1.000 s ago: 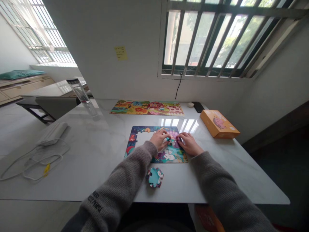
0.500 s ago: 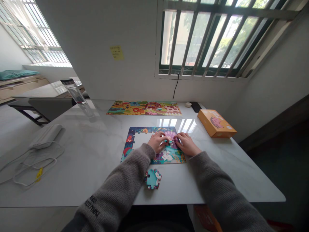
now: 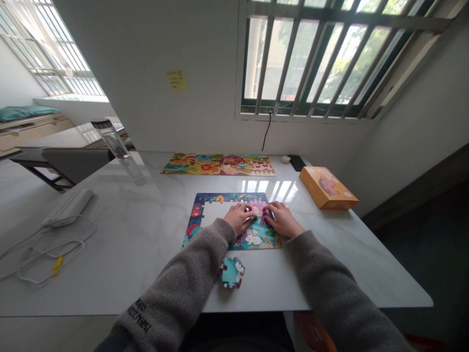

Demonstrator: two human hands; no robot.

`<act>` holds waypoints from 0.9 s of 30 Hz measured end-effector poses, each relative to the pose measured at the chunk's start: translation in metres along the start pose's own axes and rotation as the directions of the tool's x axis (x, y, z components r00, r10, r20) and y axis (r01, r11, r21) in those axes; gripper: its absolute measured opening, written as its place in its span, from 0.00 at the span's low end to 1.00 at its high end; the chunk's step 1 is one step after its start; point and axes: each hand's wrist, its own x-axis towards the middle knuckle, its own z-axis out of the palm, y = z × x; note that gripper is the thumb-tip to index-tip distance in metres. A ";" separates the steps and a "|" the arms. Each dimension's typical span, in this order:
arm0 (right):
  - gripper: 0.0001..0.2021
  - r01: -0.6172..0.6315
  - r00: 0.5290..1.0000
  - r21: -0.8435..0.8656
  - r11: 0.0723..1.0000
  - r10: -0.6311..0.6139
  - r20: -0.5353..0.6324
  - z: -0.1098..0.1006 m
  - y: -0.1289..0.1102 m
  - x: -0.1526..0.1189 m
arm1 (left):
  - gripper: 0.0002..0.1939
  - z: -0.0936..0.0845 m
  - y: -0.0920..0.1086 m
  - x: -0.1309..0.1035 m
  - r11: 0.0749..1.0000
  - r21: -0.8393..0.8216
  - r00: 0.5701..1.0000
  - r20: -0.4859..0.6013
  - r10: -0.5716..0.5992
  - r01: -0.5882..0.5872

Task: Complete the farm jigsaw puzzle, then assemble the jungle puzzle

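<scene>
Both hands are parked flat on the half-built puzzle [image 3: 205, 215] in the middle of the table [image 3: 139, 230], fingertips meeting over the pinkish-purple patch at its far right part. The left hand [image 3: 240, 218] and right hand [image 3: 283, 219] are about equally close to that spot, fingers bunched and curled down, pressing on the pieces there rather than gripping anything I can make out; if there's a loose piece pinched between them, it's too small to tell. The puzzle's long axis runs left-right across the table, and the open unfilled gap sits to the left of the left hand, inside the frame. A little stack of spare pieces [image 3: 232, 272] lies near the table's front edge, just beside the left sleeve, so the left hand is the closer one to it. Farther back there's a finished farm puzzle [image 3: 219, 165], an orange box [image 3: 327, 187] off to the right, a clear bottle [image 3: 116, 145] far left, and a white charger with cable [image 3: 68, 208] on the left. Nothing sits between the hands and the gap.
</scene>
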 end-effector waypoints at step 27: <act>0.13 0.169 0.985 0.142 0.975 -0.172 0.008 0.002 -0.020 0.000 | 0.10 -0.110 0.041 -0.093 0.972 -0.147 0.952 0.221 0.213 -0.183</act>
